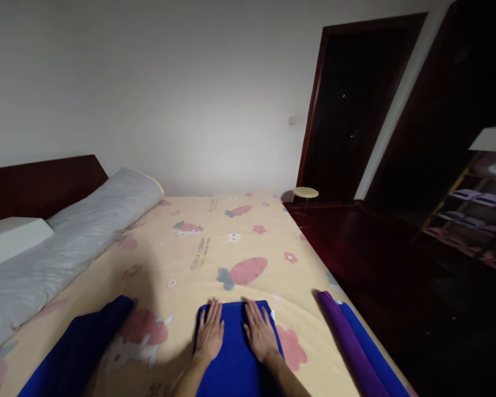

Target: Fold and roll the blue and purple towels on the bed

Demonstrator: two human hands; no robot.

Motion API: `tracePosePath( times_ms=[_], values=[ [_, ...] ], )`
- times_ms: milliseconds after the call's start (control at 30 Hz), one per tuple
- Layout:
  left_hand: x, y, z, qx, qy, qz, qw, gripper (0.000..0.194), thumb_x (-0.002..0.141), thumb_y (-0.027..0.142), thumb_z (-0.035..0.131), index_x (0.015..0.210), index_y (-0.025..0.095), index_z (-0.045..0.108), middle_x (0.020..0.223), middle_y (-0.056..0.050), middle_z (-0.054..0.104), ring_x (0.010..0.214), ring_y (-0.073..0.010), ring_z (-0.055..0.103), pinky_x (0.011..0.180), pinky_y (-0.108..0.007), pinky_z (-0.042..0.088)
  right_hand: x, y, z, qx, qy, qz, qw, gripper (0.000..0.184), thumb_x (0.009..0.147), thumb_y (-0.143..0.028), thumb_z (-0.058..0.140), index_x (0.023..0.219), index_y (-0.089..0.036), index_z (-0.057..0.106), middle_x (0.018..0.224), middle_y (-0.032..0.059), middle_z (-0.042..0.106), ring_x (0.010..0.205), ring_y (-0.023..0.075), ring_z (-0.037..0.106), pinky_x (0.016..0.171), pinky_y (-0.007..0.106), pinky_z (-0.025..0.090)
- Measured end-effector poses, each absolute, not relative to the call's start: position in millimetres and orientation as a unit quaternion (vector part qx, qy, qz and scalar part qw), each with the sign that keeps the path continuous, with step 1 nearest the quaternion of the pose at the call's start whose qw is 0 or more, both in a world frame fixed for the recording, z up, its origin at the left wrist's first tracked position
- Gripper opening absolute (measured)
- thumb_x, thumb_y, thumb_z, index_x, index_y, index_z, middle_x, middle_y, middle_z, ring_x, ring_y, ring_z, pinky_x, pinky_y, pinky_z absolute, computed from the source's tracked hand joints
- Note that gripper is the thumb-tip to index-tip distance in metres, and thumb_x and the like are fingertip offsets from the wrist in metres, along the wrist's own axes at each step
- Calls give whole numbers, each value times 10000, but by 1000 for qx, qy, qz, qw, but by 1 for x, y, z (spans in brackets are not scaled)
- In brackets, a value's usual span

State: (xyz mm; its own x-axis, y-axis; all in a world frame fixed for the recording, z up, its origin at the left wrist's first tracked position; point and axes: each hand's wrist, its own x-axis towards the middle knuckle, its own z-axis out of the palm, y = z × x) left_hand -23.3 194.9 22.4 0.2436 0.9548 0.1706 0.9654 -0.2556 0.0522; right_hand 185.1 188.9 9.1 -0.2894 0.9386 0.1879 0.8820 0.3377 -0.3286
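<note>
A folded blue cloth (pixel 233 353), perhaps a garment, lies flat on the bed in front of me, its near end cut off by the frame. My left hand (pixel 210 331) rests palm down on its left side, fingers stretched toward the far edge. On the right side lies my right hand (pixel 260 332), also flat with the fingers extended. A small white tag (pixel 273 315) shows at the cloth's right edge. Another dark blue cloth (pixel 80 344) is to the left. Purple cloth (pixel 349 342) and blue cloth (pixel 374 347) lie along the bed's right edge.
The bed (pixel 240 237) has a cream sheet with carrot and rabbit prints. A long grey pillow (pixel 95 212) and a white box-like object (pixel 14 237) lie by the dark headboard (pixel 45 179). Beyond the bed are a round stool (pixel 306 192), a dark door (pixel 355 110) and a shoe rack (pixel 475 204).
</note>
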Motion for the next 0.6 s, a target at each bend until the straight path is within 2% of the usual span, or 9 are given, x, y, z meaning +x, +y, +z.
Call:
tracePosePath(
  times_ms=[133, 233, 333, 433, 600],
  values=[
    [9, 197, 8, -825, -562, -54, -23, 578, 941, 223, 245, 1505, 249, 119, 1589, 2, 216, 1462, -167, 228, 1189, -403, 254, 155, 186, 11, -486, -849, 139, 154, 560, 995, -388, 248, 1521, -197, 216, 1566, 46, 228, 1448, 224, 209, 1186, 433, 179],
    [-3, 198, 3, -812, -581, -42, -39, 542, 970, 342, 224, 1501, 296, 126, 1586, 17, 230, 1461, -182, 235, 1183, -443, 266, 172, 191, 8, -507, -838, 153, 133, 584, 990, -483, 252, 1514, -227, 247, 1571, 34, 217, 1449, 234, 205, 1184, 456, 181],
    [-35, 197, 2, -766, -640, -62, 0, 541, 971, 457, 209, 1495, 332, 161, 1592, 23, 212, 1471, -214, 207, 1184, -503, 237, 209, 197, 1, -606, -773, 133, 131, 627, 986, -545, 192, 1514, -210, 244, 1573, 46, 216, 1454, 233, 183, 1185, 484, 159],
    [-56, 195, -4, -708, -702, -70, 32, 597, 958, 506, 214, 1499, 253, 200, 1593, -33, 208, 1471, -229, 206, 1189, -505, 213, 233, 199, -9, -671, -721, 106, 135, 659, 981, -565, 174, 1522, -190, 202, 1571, 57, 229, 1457, 224, 173, 1188, 485, 145],
    [-62, 200, -7, -691, -721, -50, 24, 673, 942, 545, 203, 1496, 162, 204, 1580, -80, 239, 1458, -229, 245, 1190, -495, 223, 239, 203, -20, -668, -727, 102, 124, 668, 973, -580, 193, 1518, -196, 217, 1567, 62, 239, 1454, 238, 179, 1184, 511, 127]
  ],
)
